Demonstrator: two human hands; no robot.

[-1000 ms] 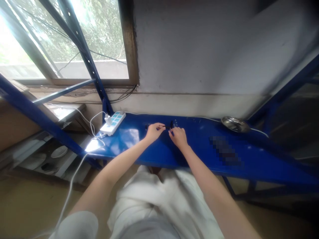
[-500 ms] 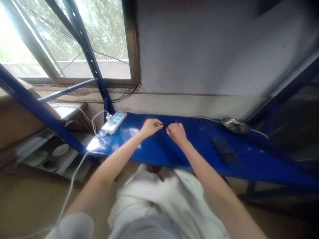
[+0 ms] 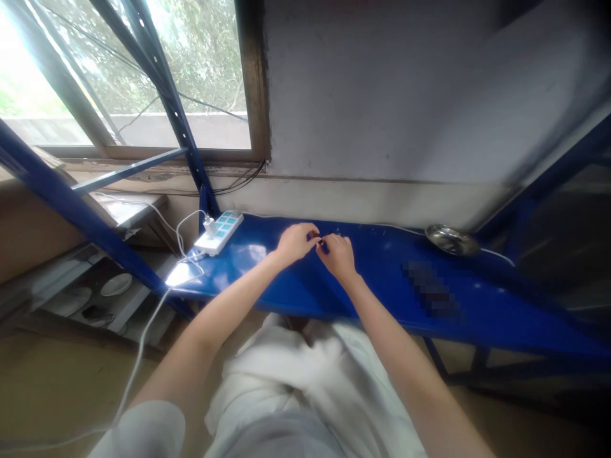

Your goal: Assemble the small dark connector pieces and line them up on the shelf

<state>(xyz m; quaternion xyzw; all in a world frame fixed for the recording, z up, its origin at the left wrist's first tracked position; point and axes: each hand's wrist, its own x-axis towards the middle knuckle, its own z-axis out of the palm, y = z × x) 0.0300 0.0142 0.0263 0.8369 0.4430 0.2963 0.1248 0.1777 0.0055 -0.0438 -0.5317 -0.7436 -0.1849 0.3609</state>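
My left hand and my right hand meet over the middle of a blue metal shelf, close to the wall. Both have their fingers pinched round a small dark part held between them; it is too small to name. A few more tiny dark bits lie on the shelf just behind the hands.
A white power strip with a plugged-in charger and white cable lies at the shelf's left end. A metal dish stands at the right end. Blue rack posts cross a window on the left; plates sit on a lower shelf.
The two hands have come closer together, so the fingertips now almost touch around the small dark part. The view has barely shifted.
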